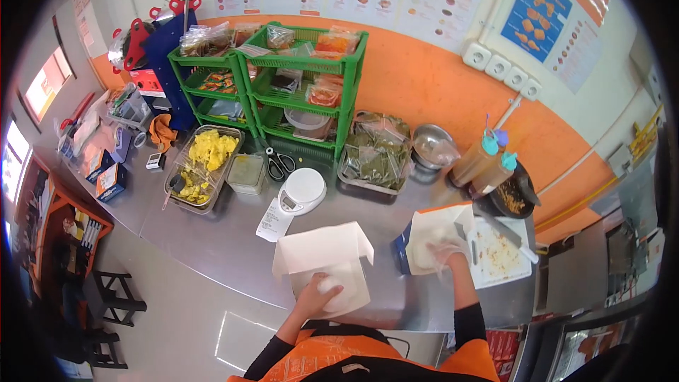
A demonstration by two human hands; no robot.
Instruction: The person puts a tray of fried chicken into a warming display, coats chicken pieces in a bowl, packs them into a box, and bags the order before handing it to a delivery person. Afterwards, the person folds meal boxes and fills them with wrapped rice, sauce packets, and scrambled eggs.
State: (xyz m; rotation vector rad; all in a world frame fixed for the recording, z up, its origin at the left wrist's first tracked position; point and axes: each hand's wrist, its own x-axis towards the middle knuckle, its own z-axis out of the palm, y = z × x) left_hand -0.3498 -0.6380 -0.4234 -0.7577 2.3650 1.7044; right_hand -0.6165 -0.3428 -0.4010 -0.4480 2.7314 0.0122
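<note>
My bare left hand (320, 297) is curled round a white rounded lump (329, 285), over the open white takeaway box (324, 249) near the counter's front edge. The lump's kind is unclear. My right hand (448, 250), in a clear plastic glove, reaches into a second open box (401, 249), white inside and dark blue outside. Something whitish (444, 232) is in that box beside the glove. The glove and box wall hide the right fingertips. Right of this box lies a white cutting board (501, 269) with brown crumbs and a knife (511, 235) across it.
Behind stand a white kitchen scale (304, 189), scissors (279, 164), a receipt (274, 223), and a tray of yellow food (205, 152). Green racks (300, 102) hold bagged food. Farther right are a tray of leaf-wrapped packets (375, 152), a metal bowl (431, 145), sauce bottles (475, 163) and a dark pan (520, 187).
</note>
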